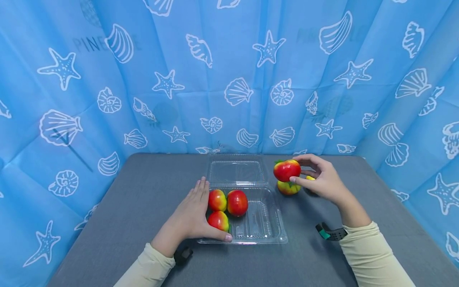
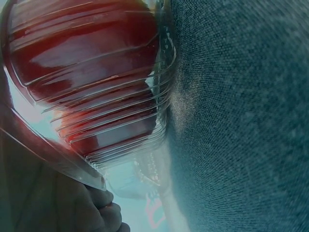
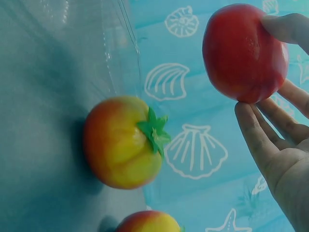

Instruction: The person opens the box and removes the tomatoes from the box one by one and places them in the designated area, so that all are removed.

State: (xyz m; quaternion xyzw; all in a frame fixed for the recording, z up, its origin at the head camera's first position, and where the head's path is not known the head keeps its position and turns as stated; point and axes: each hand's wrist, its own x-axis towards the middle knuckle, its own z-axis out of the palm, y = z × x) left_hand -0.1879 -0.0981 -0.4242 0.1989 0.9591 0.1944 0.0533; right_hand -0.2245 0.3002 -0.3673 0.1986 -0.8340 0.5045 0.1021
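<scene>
My right hand [image 1: 322, 177] pinches a red and yellow tomato [image 1: 286, 170] between thumb and fingers, above the table. In the right wrist view that held tomato [image 3: 244, 53] hangs clear of a yellow-orange tomato [image 3: 123, 142] with a green star-shaped stem. My left hand [image 1: 191, 213] rests along the left side of a clear plastic container [image 1: 265, 215], fingers extended and thumb over its front rim. Inside the container's left half sit three tomatoes, the largest [image 1: 237, 203] beside the other two. Through the ribbed plastic wall, red tomatoes [image 2: 87, 53] show in the left wrist view.
Behind the tray part lies the container's open lid [image 1: 236, 171], flat on the grey table [image 1: 143, 191]. Right of it a yellow-red tomato [image 1: 288, 188] stands on the table, and another [image 1: 310, 178] is partly hidden by the right hand. A blue shell-print curtain [image 1: 222, 79] surrounds the table.
</scene>
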